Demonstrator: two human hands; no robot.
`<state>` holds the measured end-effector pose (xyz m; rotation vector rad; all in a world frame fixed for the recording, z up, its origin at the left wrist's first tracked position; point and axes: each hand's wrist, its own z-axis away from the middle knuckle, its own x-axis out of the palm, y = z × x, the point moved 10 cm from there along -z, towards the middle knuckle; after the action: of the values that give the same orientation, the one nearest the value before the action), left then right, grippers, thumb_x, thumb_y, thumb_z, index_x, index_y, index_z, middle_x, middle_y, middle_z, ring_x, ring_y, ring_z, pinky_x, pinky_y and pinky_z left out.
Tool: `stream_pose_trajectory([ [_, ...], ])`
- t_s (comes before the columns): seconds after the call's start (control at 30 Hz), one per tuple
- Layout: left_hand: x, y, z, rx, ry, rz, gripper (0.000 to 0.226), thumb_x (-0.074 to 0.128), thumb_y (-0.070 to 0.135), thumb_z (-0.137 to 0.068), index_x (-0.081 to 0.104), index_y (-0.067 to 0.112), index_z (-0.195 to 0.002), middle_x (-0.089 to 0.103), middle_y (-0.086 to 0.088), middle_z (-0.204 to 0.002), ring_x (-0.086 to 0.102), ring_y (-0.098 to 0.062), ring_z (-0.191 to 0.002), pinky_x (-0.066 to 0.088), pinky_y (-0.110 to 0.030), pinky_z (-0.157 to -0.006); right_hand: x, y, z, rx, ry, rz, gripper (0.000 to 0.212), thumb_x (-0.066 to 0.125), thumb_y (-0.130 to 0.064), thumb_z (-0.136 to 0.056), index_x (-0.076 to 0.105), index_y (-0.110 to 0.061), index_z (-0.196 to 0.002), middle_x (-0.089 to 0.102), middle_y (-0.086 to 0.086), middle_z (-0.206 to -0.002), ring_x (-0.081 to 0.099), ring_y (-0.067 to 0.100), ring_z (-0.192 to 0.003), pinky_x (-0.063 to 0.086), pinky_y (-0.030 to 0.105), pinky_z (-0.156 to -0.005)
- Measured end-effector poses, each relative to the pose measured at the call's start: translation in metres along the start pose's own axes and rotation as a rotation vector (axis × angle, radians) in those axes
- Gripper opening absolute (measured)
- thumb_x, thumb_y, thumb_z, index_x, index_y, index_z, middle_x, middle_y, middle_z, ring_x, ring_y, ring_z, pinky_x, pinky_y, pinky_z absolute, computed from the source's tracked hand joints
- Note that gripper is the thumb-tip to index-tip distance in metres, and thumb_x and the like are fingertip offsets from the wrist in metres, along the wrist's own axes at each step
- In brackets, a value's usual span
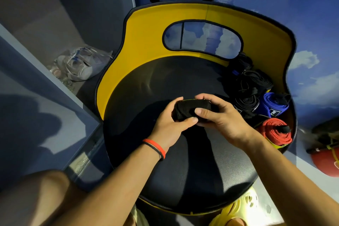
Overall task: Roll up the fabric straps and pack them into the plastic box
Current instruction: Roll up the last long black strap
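Both hands hold a rolled black fabric strap [190,109] above the black seat [183,161] of a yellow-backed chair. My left hand [171,124] grips the roll's left end, thumb underneath. My right hand [222,117] grips its right end, thumb pressed on the front. On the seat's right side lie a rolled blue strap [273,105], a rolled red strap [273,131], a rolled black strap [245,102] and a loose pile of black straps [251,79]. No plastic box is in view.
The chair's yellow backrest [146,42] curves around the seat. A crumpled clear plastic bag [82,64] lies on a grey shelf to the left. A red object [326,161] lies on the floor at the right edge. My knee and yellow footwear show at the bottom.
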<state>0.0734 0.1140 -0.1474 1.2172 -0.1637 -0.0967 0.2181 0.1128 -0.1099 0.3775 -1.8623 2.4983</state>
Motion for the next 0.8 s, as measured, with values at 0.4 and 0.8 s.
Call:
stream_pose_trajectory([
  [0.4, 0.036, -0.016, -0.003, -0.099, -0.098, -0.241, 0.059, 0.076, 0.017, -0.087, 0.052, 0.031, -0.139, 0.06, 0.007, -0.133, 0.06, -0.009, -0.115, 0.051, -0.031, -0.097, -0.023, -0.031, 0.055, -0.182, 0.288, 1.392, 0.056, 0.078, -0.035, -0.081, 0.042, -0.021, -0.121, 0.059, 0.001, -0.113, 0.064, 0.03, -0.089, 0.051, 0.042, -0.066],
  [0.8, 0.061, -0.014, 0.011, -0.099, -0.202, -0.357, 0.036, 0.074, 0.025, -0.09, 0.065, 0.028, -0.125, 0.066, 0.012, -0.113, 0.062, -0.006, -0.109, 0.054, -0.034, -0.1, -0.055, -0.04, 0.083, -0.285, 0.57, 1.719, 0.063, 0.09, -0.034, -0.066, 0.059, -0.015, -0.117, 0.066, 0.007, -0.104, 0.059, 0.032, -0.088, 0.047, 0.043, -0.078],
])
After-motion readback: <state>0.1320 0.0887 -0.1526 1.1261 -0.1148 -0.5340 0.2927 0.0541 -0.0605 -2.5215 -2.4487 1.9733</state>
